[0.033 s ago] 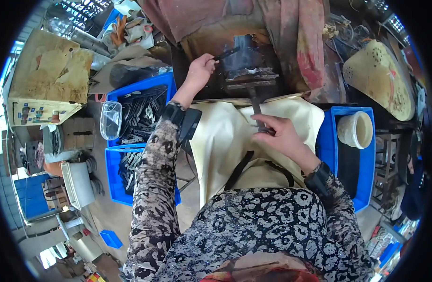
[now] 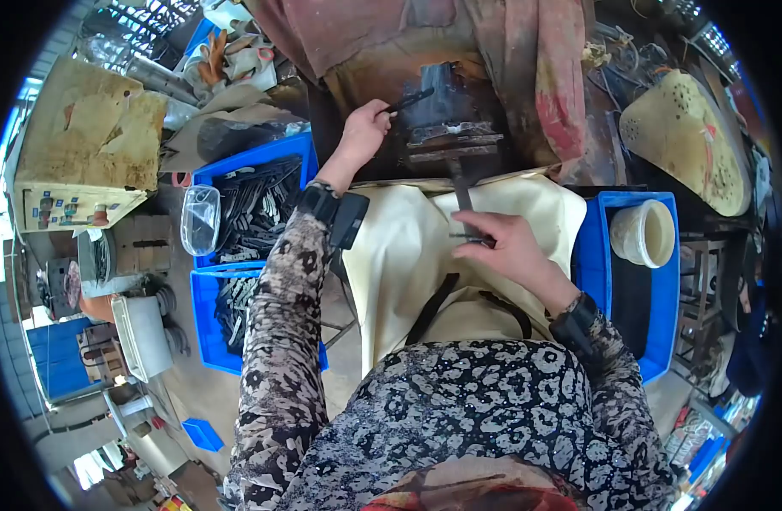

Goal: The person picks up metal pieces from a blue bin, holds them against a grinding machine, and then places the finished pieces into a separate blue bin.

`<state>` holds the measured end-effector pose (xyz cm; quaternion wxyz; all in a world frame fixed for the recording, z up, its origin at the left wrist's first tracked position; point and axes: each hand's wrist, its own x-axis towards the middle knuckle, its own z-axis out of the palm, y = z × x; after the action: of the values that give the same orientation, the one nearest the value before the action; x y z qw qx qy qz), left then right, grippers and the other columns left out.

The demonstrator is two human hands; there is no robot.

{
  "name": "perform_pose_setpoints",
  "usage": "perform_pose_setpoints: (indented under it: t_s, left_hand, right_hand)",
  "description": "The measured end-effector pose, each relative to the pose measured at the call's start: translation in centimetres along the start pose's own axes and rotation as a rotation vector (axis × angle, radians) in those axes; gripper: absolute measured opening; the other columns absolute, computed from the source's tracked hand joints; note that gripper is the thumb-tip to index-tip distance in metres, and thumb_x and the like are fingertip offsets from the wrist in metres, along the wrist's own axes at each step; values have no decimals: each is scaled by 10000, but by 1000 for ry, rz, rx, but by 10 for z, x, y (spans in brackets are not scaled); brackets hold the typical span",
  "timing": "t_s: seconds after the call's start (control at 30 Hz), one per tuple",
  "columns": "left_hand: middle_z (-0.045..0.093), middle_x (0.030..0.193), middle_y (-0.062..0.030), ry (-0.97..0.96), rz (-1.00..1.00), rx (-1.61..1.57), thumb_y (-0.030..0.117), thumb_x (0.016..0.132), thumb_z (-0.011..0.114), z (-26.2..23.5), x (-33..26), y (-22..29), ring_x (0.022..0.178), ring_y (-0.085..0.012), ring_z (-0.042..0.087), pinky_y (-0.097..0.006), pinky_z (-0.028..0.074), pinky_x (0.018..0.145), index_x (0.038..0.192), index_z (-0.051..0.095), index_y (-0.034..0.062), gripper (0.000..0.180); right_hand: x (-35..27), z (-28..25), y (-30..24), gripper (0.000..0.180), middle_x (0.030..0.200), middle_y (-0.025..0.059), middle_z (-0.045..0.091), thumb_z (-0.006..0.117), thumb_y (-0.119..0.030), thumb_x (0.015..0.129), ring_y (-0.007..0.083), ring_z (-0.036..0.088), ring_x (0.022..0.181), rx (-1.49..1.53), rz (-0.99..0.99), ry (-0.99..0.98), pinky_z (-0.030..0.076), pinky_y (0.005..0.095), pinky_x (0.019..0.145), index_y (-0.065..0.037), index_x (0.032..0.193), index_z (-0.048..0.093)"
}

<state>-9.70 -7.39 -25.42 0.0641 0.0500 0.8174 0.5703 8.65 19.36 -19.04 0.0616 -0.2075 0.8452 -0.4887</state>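
Even, soft daylight fills the workshop scene, brightest at the left rim, where an opening blows out to near white. The cream-coloured apron cloth (image 2: 408, 255) on the person's lap reflects strongly without full glare, while the dark, grimy metal press (image 2: 450, 128) ahead sinks into shadow with little detail. Shadows are faint and diffuse. The fisheye lens bends straight edges, such as the blue plastic crate (image 2: 237, 170) walls, and a black circular vignette cuts the corners. Focus is fair centrally, softer and smeared toward the rim.
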Motion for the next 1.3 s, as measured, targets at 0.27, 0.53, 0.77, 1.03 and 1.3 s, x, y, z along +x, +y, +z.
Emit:
perform_pose_setpoints:
  t_s: [0.27, 0.53, 0.77, 1.03, 1.3]
  left_hand:
    - [671, 961, -126, -76, 315, 491, 47, 828, 571, 34, 17, -33, 947, -329, 622, -387, 495, 844, 1036, 661, 39, 226]
    - [665, 1022, -121, -221, 551, 843, -15, 732, 553, 30, 21, -12, 1000, -321, 615, -392, 493, 881, 986, 686, 80, 302]
    - [657, 953, -118, -191, 495, 936, 1, 741, 574, 15, -3, 22, 983, -311, 610, -394, 500, 848, 966, 679, 81, 261]
    - [644, 918, -120, 391, 323, 622, 29, 796, 565, -16, -66, -7, 882, -333, 622, -437, 507, 789, 950, 674, 88, 198]
    - [659, 905, -141, 289, 42, 769, 179, 823, 531, -6, -64, 14, 881, -348, 631, -449, 512, 773, 860, 675, 94, 172]
  right_hand:
    - [-7, 0, 1, 351, 776, 87, 632, 764, -219, 737, 278, 625, 640, -295, -130, -24, 501, 355, 565, -147, 1065, 660]
    - [-9, 6, -6, 271, 713, 46, 579, 707, -223, 761, 258, 614, 639, -393, -133, 36, 488, 373, 553, -179, 1016, 627]
    - [-6, 4, -7, 267, 706, 50, 579, 716, -163, 748, 260, 611, 616, -462, -175, 62, 483, 377, 532, -147, 1002, 634]
    - [111, -19, -40, 297, 796, 132, 672, 718, -227, 801, 319, 653, 694, -526, -182, 422, 501, 382, 575, -118, 1066, 639]
    - [279, -77, -31, 431, 1008, 201, 663, 499, -506, 890, 414, 601, 1013, -817, 58, 356, 480, 501, 831, -144, 1097, 604]
